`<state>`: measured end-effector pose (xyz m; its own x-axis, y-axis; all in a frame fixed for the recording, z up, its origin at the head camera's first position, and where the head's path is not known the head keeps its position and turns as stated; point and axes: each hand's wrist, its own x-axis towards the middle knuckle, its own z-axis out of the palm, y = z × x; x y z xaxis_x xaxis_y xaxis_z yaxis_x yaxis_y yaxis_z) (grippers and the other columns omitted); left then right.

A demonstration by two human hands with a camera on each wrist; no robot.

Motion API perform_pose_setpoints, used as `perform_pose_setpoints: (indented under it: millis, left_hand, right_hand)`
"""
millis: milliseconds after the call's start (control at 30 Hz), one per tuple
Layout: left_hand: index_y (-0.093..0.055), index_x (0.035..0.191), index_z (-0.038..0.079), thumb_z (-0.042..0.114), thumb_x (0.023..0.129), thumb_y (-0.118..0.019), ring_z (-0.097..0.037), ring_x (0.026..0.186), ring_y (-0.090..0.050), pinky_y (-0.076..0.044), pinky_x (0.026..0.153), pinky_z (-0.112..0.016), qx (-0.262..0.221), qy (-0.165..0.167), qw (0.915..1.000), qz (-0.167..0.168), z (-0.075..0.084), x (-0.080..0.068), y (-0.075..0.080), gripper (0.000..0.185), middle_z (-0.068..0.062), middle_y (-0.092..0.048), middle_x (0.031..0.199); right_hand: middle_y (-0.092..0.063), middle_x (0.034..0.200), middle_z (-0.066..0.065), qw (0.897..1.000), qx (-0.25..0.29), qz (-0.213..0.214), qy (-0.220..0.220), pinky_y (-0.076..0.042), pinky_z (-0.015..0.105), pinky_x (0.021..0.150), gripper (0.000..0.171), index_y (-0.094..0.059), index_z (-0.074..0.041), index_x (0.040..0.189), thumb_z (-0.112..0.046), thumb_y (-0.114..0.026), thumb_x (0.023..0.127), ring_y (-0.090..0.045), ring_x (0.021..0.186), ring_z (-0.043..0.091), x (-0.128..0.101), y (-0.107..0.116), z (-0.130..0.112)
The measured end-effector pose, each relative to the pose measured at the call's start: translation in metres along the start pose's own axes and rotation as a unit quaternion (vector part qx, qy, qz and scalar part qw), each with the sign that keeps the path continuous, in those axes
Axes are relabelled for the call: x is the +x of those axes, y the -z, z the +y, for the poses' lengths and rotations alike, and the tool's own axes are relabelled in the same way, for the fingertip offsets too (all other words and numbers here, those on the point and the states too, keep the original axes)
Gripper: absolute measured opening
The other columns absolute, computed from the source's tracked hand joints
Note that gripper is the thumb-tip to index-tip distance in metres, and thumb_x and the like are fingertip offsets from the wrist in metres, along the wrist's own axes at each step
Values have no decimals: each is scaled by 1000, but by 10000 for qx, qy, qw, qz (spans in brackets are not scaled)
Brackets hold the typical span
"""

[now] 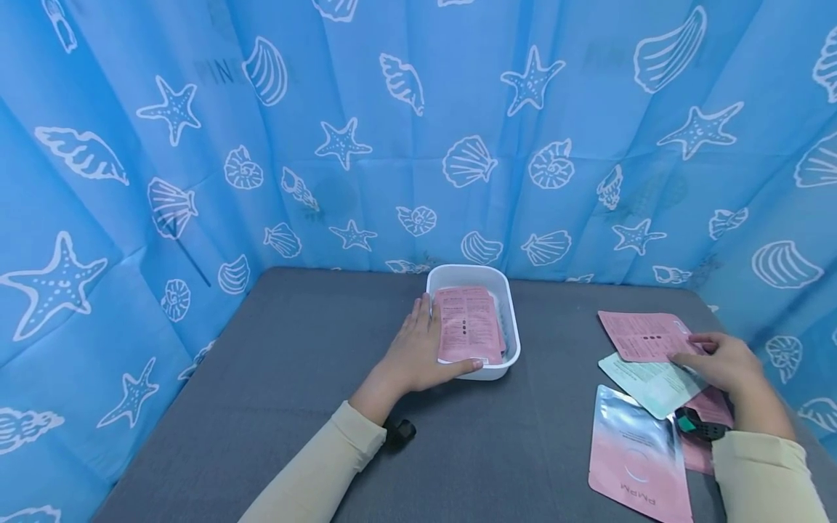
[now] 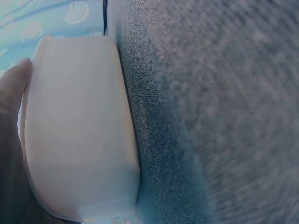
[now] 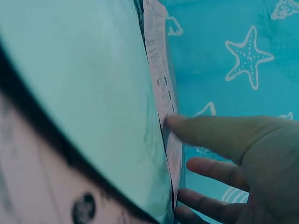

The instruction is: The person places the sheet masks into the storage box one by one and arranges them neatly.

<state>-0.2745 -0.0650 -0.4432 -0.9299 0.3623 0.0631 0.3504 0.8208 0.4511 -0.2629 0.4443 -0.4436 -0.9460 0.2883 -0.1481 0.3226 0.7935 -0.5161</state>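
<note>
Head view: looks forward and down from above, taking in both hands, the white tub [image 1: 506,305] and the pink sachet [image 1: 644,336].
Left wrist view: pressed close, low beside the left hand [image 2: 10,140], shares the white tub [image 2: 79,130].
Right wrist view: very near, under the right hand [image 3: 243,158], shares the pink sachet [image 3: 161,79] edge.

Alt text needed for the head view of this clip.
A person's left hand steadies a white tub holding pink sachets on a grey table, while the right hand touches a pink sachet among loose packets. Blue seashell-print curtains surround the table.
</note>
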Motion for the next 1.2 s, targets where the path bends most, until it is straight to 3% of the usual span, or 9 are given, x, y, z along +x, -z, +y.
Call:
perform_pose_setpoints:
  millis: [200,667,900,1200]
  left_hand:
    - [-8,171,4,90,83,-58,-37,167,-2,-23,131,-59,2,-12,10000,14,0,-1,1,133,-17,2,180]
    - [-7,171,6,89,83,-59,-35,167,1,-20,132,-58,-74,-1,10000,-17,-1,-2,1,132,-16,4,180]
    - [-8,171,6,88,83,-59,-35,167,1,-20,132,-59,-65,-15,10000,3,0,-1,2,131,-16,4,180]
    - [-9,171,6,88,83,-60,-37,167,-1,-21,131,-59,-105,16,9999,-3,0,-1,0,131,-16,4,180]
  right_hand:
    - [-27,150,51,9994,-219,-213,-157,-44,77,102,94,-33,15,152,-59,-61,101,-32,131,68,4,-3,-5]
    - [-19,157,49,9988,341,-125,-315,-46,73,100,86,-32,10,156,-41,-71,99,-30,134,67,7,-6,-3]
    - [-8,162,49,9981,485,-154,-346,-36,80,109,91,-27,8,160,-33,-75,95,-18,144,71,7,-4,-6]
    - [-23,153,51,9965,665,347,-361,-44,74,104,87,-31,16,153,-30,-77,94,-34,133,64,0,-4,-5]
